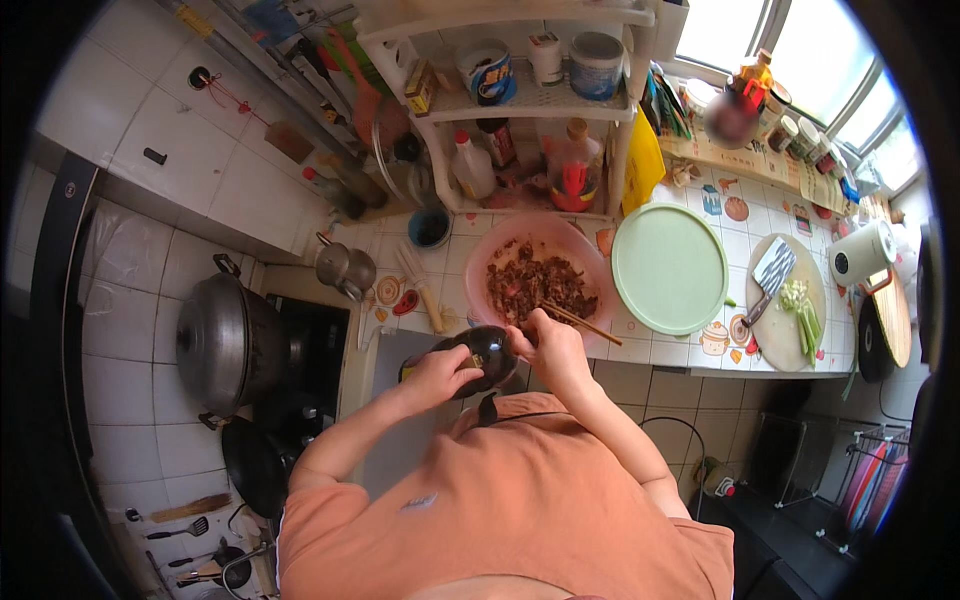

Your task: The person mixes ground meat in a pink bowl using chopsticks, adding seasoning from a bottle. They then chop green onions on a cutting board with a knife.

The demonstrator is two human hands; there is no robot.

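My left hand (441, 376) grips a dark, glossy bottle (491, 356), held low in front of my body near the counter edge. The fingers of my right hand (553, 349) are pinched at the bottle's right end; what exactly they hold there is hidden. Just beyond both hands sits a pink plastic bowl (480, 274) with dark seasoned chopped meat (536, 277) in it. A pair of wooden chopsticks (581, 322) leans over the bowl's near rim, tips in the meat, close behind my right hand.
A pale green round lid (670, 268) lies right of the bowl. Farther right, a cleaver (772, 270) and cut green stalks (808, 326) rest on a round cutting board (780, 352). A plastic shelf (525, 112) with bottles stands behind. A lidded pot (214, 341) is at left.
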